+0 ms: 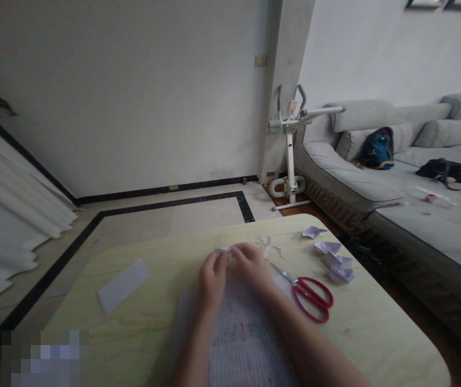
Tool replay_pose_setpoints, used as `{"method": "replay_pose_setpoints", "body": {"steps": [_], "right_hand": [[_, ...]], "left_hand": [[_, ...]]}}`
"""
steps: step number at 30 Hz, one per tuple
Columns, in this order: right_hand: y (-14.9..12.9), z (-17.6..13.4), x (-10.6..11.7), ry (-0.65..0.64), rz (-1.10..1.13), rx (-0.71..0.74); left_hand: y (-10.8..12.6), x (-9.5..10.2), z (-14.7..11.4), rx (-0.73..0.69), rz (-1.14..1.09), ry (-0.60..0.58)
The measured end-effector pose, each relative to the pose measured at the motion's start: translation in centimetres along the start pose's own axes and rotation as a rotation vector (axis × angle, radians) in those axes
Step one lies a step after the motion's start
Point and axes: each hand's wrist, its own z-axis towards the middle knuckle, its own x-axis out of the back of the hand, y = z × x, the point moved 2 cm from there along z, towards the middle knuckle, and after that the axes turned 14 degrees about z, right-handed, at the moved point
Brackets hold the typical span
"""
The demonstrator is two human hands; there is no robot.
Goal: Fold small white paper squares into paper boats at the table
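Note:
Over the far end of a lined, written-on sheet (242, 338), my left hand (213, 274) and my right hand (252, 266) meet, fingers closed on a small piece of white paper (224, 249). Most of that piece is hidden by the fingers. Red-handled scissors (313, 298) lie right of my right forearm, blades pointing to the far left. Thin paper scraps (268, 247) are scattered just beyond my right hand. Several folded paper pieces (338, 262) sit along the table's right side. A flat white paper strip (123, 285) rests on the left.
The pale wooden table (391, 333) has rounded corners. Beyond it are a white exercise machine (290, 156) and a grey sofa (351, 183) bearing a blue bag (378, 149) and a black bag (448, 171). A white curtain (8, 226) hangs at left.

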Motion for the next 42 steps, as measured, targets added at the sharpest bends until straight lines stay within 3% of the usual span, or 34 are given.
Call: {"method": "replay_pose_setpoints", "body": {"steps": [12, 24, 31, 36, 42], "right_hand": [[-0.5, -0.6, -0.5, -0.038, -0.103, 0.023], [-0.4, -0.8, -0.6, -0.115, -0.329, 0.228], [-0.6, -0.6, -0.4, -0.033, -0.157, 0.206], [-0.4, -0.6, -0.4, -0.027, -0.154, 0.202], [-0.6, -0.7, -0.5, -0.051, -0.102, 0.216]], "left_hand": [[-0.6, 0.0, -0.1, -0.039, 0.079, 0.011], [-0.7, 0.2, 0.0, -0.001, 0.078, 0.052], [-1.0, -0.1, 0.0, -0.041, 0.085, 0.009], [-1.0, 0.0, -0.2, -0.041, 0.115, 0.053], [-1.1, 0.0, -0.1, -0.1, 0.29, 0.051]]}}
